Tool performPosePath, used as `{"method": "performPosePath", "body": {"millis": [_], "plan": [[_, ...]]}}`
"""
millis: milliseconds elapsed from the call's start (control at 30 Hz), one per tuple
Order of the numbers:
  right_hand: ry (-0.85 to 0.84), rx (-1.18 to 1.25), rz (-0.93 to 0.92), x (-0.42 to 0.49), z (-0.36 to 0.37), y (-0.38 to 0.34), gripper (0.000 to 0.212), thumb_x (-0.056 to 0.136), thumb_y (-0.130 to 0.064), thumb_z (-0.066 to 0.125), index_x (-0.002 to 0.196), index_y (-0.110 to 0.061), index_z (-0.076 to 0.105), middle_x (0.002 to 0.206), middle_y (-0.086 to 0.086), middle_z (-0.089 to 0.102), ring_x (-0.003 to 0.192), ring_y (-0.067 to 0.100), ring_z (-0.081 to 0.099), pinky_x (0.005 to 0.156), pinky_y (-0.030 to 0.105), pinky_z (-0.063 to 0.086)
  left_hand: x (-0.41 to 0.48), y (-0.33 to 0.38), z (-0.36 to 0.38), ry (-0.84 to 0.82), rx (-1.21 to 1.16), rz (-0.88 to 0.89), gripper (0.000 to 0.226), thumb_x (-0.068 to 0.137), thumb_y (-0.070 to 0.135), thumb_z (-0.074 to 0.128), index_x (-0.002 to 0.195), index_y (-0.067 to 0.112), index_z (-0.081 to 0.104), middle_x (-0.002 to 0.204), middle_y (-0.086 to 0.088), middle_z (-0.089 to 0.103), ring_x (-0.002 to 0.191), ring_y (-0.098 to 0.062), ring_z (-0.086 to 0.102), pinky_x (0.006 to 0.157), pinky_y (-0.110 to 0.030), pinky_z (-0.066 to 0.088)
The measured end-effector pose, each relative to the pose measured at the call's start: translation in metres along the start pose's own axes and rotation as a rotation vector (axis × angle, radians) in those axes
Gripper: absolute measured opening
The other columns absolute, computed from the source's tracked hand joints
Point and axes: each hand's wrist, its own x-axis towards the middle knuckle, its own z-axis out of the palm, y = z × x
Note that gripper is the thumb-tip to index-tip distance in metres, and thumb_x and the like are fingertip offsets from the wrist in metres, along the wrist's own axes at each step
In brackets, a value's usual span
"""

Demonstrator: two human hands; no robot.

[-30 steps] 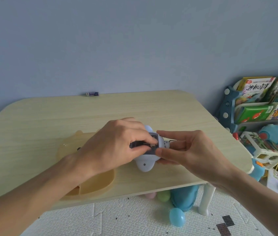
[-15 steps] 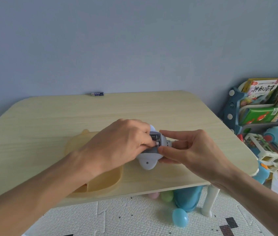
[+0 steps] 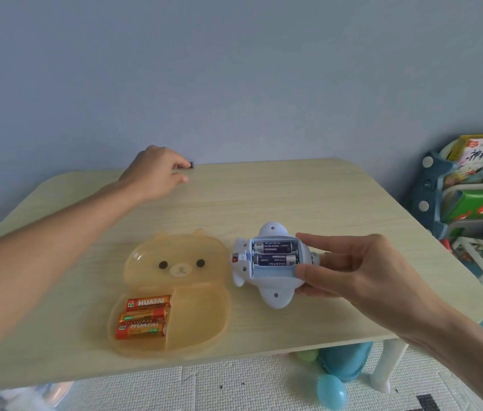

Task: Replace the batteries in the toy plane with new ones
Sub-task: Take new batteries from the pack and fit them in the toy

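The white toy plane (image 3: pixel 274 293) lies belly up near the table's front, and my right hand (image 3: pixel 355 269) grips its right end. Its battery bay is uncovered: two dark batteries (image 3: pixel 274 253) fill the upper slots and the lowest slot is bare. My left hand (image 3: pixel 153 173) is stretched to the table's far edge by the wall, fingertips pinched on a small dark battery (image 3: pixel 190 165) whose end pokes out. An open amber bear-shaped box (image 3: pixel 198 318) sits left of the plane, holding three orange batteries (image 3: pixel 145 315) in its left compartment.
The pale wooden table (image 3: pixel 338 203) meets a blue wall at the back. A toy and book rack (image 3: pixel 471 203) stands at the right. Plastic balls (image 3: pixel 330 391) and a blue toy lie on the floor mat under the table's front edge.
My left hand left the plane and reached to the table's far edge with a dark battery. The box and the plane's uncovered bay, which that hand hid, now show.
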Motion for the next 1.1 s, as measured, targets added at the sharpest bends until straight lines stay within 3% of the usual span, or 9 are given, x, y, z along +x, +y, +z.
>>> {"method": "performPosePath", "body": {"millis": [67, 267, 467, 667, 967, 1100], "plan": [[-0.004, -0.009, -0.005, 0.001, 0.0, 0.001, 0.048, 0.087, -0.015, 0.082, 0.132, -0.024, 0.073, 0.093, -0.004, 0.087, 0.086, 0.017, 0.085, 0.104, 0.044, 0.06, 0.015, -0.016, 0.011, -0.035, 0.074, -0.008, 0.035, 0.094, 0.022, 0.077, 0.129, 0.022, 0.074, 0.131, -0.01, 0.074, 0.122, -0.035, 0.066, 0.103, -0.046, 0.053], [-0.02, -0.009, -0.002, 0.003, -0.002, 0.003, 0.047, 0.086, -0.018, 0.083, 0.131, -0.026, 0.073, 0.095, -0.006, 0.087, 0.087, 0.016, 0.085, 0.104, 0.046, 0.059, 0.043, -0.038, 0.031, 0.003, 0.18, 0.025, 0.023, 0.097, 0.018, 0.071, 0.119, 0.017, 0.076, 0.123, -0.011, 0.074, 0.114, -0.04, 0.066, 0.095, -0.048, 0.055], [-0.033, 0.008, -0.016, 0.004, -0.004, 0.002, 0.04, 0.087, -0.014, 0.082, 0.124, -0.028, 0.077, 0.092, -0.006, 0.087, 0.084, 0.012, 0.084, 0.094, 0.031, 0.064, 0.053, -0.045, 0.036, 0.017, 0.117, -0.021, 0.021, 0.095, 0.013, 0.074, 0.115, 0.013, 0.079, 0.113, -0.012, 0.079, 0.109, -0.037, 0.07, 0.094, -0.042, 0.054], [-0.029, -0.002, -0.014, 0.005, -0.003, 0.004, 0.045, 0.086, -0.016, 0.083, 0.129, -0.026, 0.074, 0.097, -0.003, 0.087, 0.092, 0.017, 0.084, 0.103, 0.044, 0.06, 0.044, -0.055, 0.031, 0.009, 0.005, -0.089, 0.019, 0.092, 0.014, 0.078, 0.11, 0.018, 0.082, 0.108, -0.009, 0.081, 0.103, -0.031, 0.073, 0.098, -0.038, 0.055], [-0.028, 0.0, -0.019, 0.004, -0.001, 0.005, 0.049, 0.087, -0.015, 0.083, 0.133, -0.024, 0.072, 0.098, -0.002, 0.087, 0.092, 0.018, 0.084, 0.104, 0.047, 0.06, 0.029, -0.057, 0.019, -0.005, -0.079, -0.069, 0.018, 0.093, 0.013, 0.077, 0.11, 0.017, 0.082, 0.105, -0.007, 0.081, 0.098, -0.026, 0.074, 0.095, -0.037, 0.055], [-0.033, 0.003, -0.023, 0.003, -0.001, 0.005, 0.051, 0.087, -0.015, 0.083, 0.135, -0.023, 0.071, 0.099, -0.002, 0.087, 0.093, 0.018, 0.084, 0.104, 0.047, 0.059, 0.01, -0.031, 0.001, 0.017, -0.167, 0.01, 0.017, 0.094, 0.015, 0.076, 0.109, 0.02, 0.082, 0.102, 0.002, 0.078, 0.095, -0.016, 0.07, 0.086, -0.03, 0.049]]}}
